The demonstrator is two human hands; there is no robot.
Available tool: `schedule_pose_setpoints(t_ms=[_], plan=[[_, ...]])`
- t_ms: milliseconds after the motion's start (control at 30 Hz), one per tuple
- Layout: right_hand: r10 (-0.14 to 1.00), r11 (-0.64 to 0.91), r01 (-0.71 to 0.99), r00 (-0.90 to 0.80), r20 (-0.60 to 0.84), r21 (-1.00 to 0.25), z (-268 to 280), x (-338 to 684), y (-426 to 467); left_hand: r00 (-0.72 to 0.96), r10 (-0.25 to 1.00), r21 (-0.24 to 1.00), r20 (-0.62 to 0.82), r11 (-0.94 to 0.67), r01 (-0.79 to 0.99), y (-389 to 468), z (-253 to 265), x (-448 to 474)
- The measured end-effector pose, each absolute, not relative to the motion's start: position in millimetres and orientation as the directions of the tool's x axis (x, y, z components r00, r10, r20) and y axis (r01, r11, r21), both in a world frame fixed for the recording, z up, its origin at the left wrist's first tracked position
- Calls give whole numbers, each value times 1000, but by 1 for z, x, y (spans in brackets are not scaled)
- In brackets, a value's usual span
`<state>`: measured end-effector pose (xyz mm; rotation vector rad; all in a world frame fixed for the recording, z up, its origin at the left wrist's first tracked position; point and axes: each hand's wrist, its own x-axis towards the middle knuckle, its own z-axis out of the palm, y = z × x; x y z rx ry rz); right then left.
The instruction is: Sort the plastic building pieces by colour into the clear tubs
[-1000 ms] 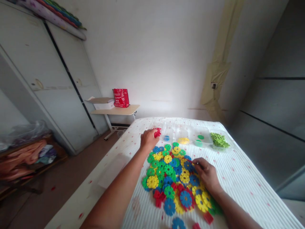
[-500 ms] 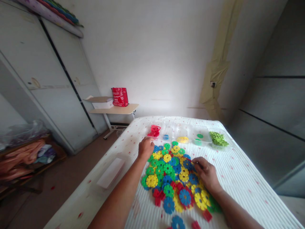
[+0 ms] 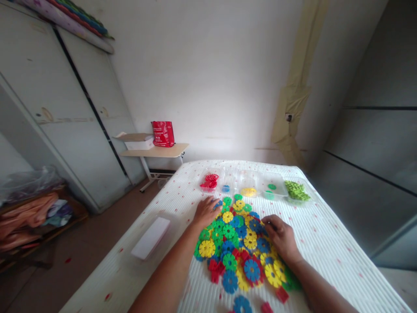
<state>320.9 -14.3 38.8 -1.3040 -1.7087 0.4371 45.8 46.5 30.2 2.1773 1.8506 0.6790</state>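
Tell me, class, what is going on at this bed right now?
A person leans over a white bed with a pile of coloured flower-shaped discs. The left hand rests on the pile's far-left edge; the right hand lies on its right side. Beyond stand clear trays holding red, yellow and green pieces.

Head view. A pile of red, blue, green and yellow snowflake discs (image 3: 237, 243) lies near the middle of a white ribbed bed cover (image 3: 325, 234) dotted with red. The left hand (image 3: 206, 211) rests palm-down on the pile's far left edge; the right hand (image 3: 280, 237) rests on its right side, fingers curled, contents not discernible. Clear trays stand in a row toward the far edge, holding red pieces (image 3: 209, 181), yellow pieces (image 3: 248, 191) and light green pieces (image 3: 296, 190). A white lid (image 3: 150, 237) lies near the left edge.
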Motion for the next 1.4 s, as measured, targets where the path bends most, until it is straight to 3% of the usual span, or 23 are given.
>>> schedule_pose_setpoints(t_ms=[267, 433, 633, 733, 867, 967, 1067, 1233, 1400], plan=[[906, 361, 565, -23, 423, -742, 36, 323, -13, 306, 935, 645, 177, -345, 682, 31, 38, 72], [924, 327, 547, -14, 382, -771, 34, 324, -12, 420, 897, 787, 136, -356, 504, 19, 45, 89], [906, 346, 572, 3, 423, -744, 35, 327, -11, 527, 820, 881, 224, -402, 251, 21, 47, 104], [906, 344, 573, 8, 424, -744, 37, 329, -10, 406, 864, 860, 298, -427, 279, 38, 45, 103], [909, 331, 573, 19, 416, -750, 38, 331, -9, 289, 881, 666, 375, -473, 577, 64, 42, 99], [910, 328, 575, 23, 415, -750, 38, 331, -9, 326, 888, 514, 324, -454, 728, 75, 40, 102], [911, 325, 578, 22, 412, -749, 39, 331, -10, 327, 910, 442, 254, -411, 798, 79, 36, 110], [906, 326, 587, 30, 423, -741, 41, 331, -9, 363, 915, 430, 178, -404, 807, 81, 27, 119], [883, 337, 589, 73, 464, -735, 39, 338, -4, 493, 857, 573, 149, -481, 663, 76, 31, 123]])
